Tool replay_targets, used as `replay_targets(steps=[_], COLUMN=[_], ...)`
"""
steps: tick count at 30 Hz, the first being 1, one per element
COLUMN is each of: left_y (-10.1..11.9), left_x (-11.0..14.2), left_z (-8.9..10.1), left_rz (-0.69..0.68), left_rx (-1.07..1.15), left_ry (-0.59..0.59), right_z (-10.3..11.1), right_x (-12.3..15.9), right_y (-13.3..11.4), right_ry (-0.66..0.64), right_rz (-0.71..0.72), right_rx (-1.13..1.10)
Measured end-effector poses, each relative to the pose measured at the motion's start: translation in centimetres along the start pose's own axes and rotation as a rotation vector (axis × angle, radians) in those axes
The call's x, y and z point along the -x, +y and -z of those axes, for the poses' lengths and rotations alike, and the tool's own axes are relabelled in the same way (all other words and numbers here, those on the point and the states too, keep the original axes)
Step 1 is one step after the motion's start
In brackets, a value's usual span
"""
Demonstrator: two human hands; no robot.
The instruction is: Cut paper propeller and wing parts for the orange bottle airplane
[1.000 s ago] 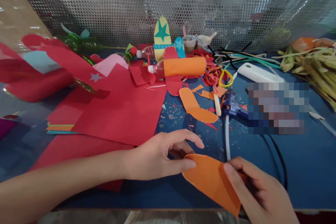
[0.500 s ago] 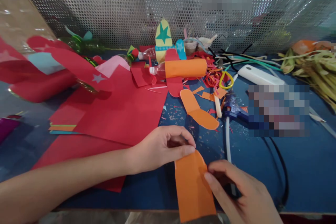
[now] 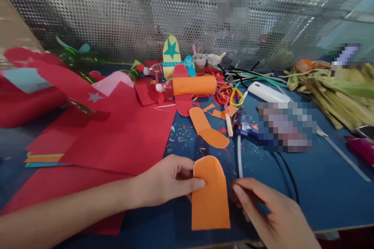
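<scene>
My left hand (image 3: 168, 181) pinches an orange paper piece (image 3: 212, 206) by its left edge, thumb on the front and fingers behind. The piece has a rounded top, a straight bottom, and stands nearly upright. My right hand (image 3: 269, 210) is just right of it, apart from it, with thumb and forefinger close together; whether anything is between them I cannot tell. Beyond the hands lies an orange cutout with rounded ends (image 3: 209, 128). Behind that, a plastic bottle wrapped in orange paper (image 3: 194, 85) rests across a red wing-shaped piece (image 3: 183, 105).
Red sheets (image 3: 125, 136) spread over the left of the blue table (image 3: 327, 186). A blue glue gun (image 3: 248, 130), yellow-handled scissors (image 3: 236, 97) and paper scraps lie ahead. Dry husks (image 3: 327, 93) are at the right, and a perforated metal panel (image 3: 117, 15) stands behind.
My left hand has shifted from the top of the orange paper piece to its left edge. My right fingers have come off its right edge. The view has turned slightly right.
</scene>
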State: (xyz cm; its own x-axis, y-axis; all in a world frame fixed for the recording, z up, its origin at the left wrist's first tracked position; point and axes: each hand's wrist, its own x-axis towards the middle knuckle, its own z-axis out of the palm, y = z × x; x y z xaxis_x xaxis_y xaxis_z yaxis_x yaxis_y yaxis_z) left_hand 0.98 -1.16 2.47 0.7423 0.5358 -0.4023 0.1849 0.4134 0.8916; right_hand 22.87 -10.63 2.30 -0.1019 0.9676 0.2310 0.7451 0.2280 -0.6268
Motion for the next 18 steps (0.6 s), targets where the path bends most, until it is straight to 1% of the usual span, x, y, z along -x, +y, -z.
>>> replay_targets(steps=[2,4,5,8,10,12,13,14,18], left_y=[0.3,0.6,0.7,1.2,1.7,2.4,2.9,3.3,5.3], left_x=[0.0,0.0,0.1,0.3,0.6,0.9,1.1,1.1,0.4], left_z=[0.0,0.0,-0.1,-0.3,-0.5,-0.6,-0.6,-0.6,-0.1], left_rz=[-0.006,-0.017,-0.027,-0.052,-0.057,-0.069,-0.087,-0.111,-0.229], left_rx=[-0.018,-0.048,-0.059,-0.073,-0.072,-0.064,-0.053,-0.038,0.027], left_ry=[0.044,0.076,0.094,0.132,0.137,0.162,0.192,0.231,0.401], right_z=[1.5,3.0,3.6,5.0,5.6,6.1,6.2,6.4,6.3], right_x=[-0.7,-2.0,-2.9,-5.9,-7.8,-9.7,-10.6,-11.6,-16.3], right_y=[1.0,2.2,2.8,4.6,5.3,5.5,5.5,5.4,4.9], right_ry=[0.028,0.095,0.105,0.072,0.019,-0.058,-0.115,-0.138,-0.143], right_rz=[0.061,0.084,0.09,0.118,0.078,-0.028,-0.082,-0.103,-0.179], right_rx=[0.145,0.309,0.369,0.512,0.543,0.601,0.628,0.633,0.646])
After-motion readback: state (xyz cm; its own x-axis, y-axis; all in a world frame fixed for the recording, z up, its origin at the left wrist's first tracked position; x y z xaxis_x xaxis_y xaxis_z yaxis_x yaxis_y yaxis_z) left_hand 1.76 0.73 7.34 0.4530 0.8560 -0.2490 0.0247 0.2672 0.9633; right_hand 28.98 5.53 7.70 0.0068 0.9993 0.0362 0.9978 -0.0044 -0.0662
